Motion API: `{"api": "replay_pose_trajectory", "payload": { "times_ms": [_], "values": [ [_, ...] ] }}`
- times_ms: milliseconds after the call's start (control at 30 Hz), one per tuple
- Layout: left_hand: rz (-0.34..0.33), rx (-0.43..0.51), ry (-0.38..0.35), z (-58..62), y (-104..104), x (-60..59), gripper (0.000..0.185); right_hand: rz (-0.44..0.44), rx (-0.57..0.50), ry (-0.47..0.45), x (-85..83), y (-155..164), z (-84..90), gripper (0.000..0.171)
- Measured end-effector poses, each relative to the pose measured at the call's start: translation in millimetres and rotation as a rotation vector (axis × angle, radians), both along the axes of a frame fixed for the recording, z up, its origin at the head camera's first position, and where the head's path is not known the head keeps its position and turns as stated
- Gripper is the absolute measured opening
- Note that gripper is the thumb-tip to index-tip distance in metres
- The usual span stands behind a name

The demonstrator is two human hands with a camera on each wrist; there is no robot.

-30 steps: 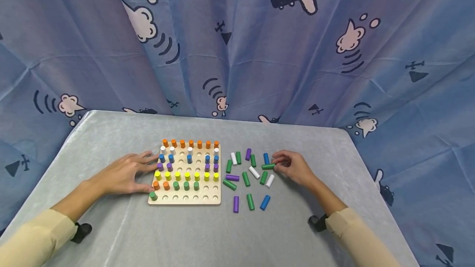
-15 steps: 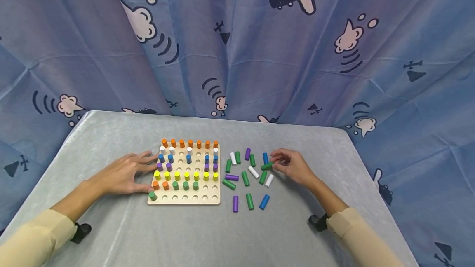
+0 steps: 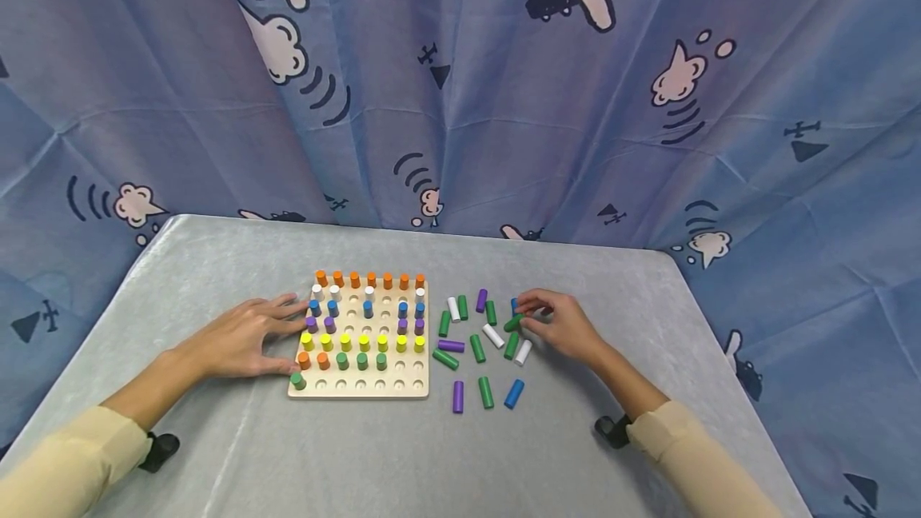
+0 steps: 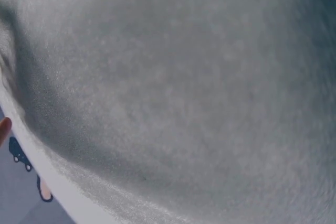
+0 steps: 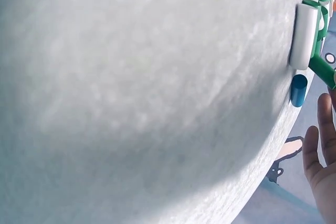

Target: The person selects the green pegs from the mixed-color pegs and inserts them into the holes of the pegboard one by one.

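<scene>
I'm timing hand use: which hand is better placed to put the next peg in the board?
Probably the right hand: it pinches a green peg beside the loose pegs, while the left hand touches the board, holding no peg.

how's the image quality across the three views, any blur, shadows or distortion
Head: fairly even light, pegboard clear enough to tell its colours; left wrist: grey tablecloth soft and grainy, darkening at the right edge; right wrist: broad shadow over the blurred tablecloth, its edge bowed, likely lens distortion, and the right hand cut off by the frame.
</scene>
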State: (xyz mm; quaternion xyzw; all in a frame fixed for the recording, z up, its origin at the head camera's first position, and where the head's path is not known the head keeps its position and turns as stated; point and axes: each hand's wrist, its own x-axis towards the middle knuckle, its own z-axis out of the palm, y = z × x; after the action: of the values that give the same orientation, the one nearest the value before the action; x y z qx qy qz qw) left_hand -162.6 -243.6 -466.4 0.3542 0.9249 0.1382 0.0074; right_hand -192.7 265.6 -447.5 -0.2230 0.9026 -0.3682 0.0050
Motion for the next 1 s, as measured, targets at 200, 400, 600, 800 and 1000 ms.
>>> {"api": "replay_pose_trajectory", "payload": {
  "times_ms": [200,400,600,800,1000],
  "values": [
    [0.0,0.0,0.002,-0.1,-1,0.0,0.076,-0.013,-0.04,-0.028,-0.7,-6,-2.0,0.027],
    [0.001,-0.004,0.001,-1.2,-1,-0.5,0.076,-0.011,-0.081,-0.042,-2.0,-10,-7.3,0.027],
    [0.001,-0.001,-0.004,-1.1,-1,0.0,0.077,-0.011,-0.071,-0.029,-1.3,-14,-10.1,0.025],
    [0.003,-0.001,-0.011,-1.7,-1,0.4,0.078,0.003,-0.066,-0.013,-0.2,-18,-9.1,0.025],
    [0.005,-0.006,-0.007,-2.7,-1,-0.6,0.078,0.015,-0.091,0.023,3.8,-28,-0.5,0.024]
  ]
}}
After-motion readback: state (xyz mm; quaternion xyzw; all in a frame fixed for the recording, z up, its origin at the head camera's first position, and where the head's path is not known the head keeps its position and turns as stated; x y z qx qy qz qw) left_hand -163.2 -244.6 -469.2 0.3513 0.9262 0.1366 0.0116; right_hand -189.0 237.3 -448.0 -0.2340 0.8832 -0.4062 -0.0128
